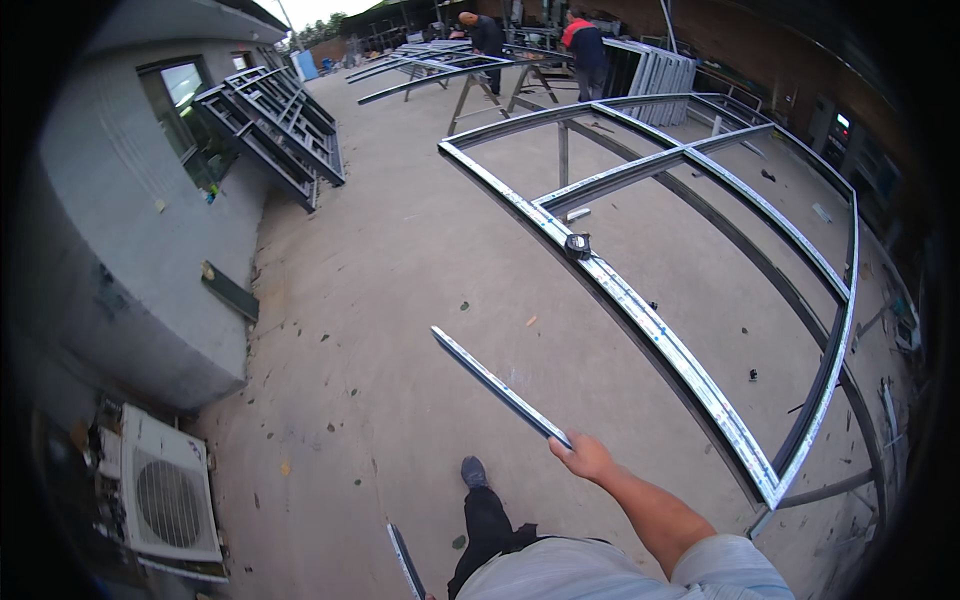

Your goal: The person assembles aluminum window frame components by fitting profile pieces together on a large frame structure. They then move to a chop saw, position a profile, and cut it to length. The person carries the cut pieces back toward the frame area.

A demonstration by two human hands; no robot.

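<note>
My right hand [585, 458] is closed round the near end of a long metal profile [490, 378]. That profile points forward and left above the concrete floor, silvery on top and dark along its side. At the bottom edge, only a sliver of my left hand [430, 597] shows, at the lower end of a second, similar metal bar [404, 560]; most of those fingers are out of the picture. To the right, a large welded metal frame [640, 318] with a curved far side rests on supports. A black tape measure [578, 246] sits on its near rail.
Two people, one in dark clothes [488, 45] and one in red and navy [584, 50], stand at the back by more frames on trestles [475, 95]. Dark lattice panels [280, 125] lean on the left wall. An air-conditioner unit [170, 490] stands lower left.
</note>
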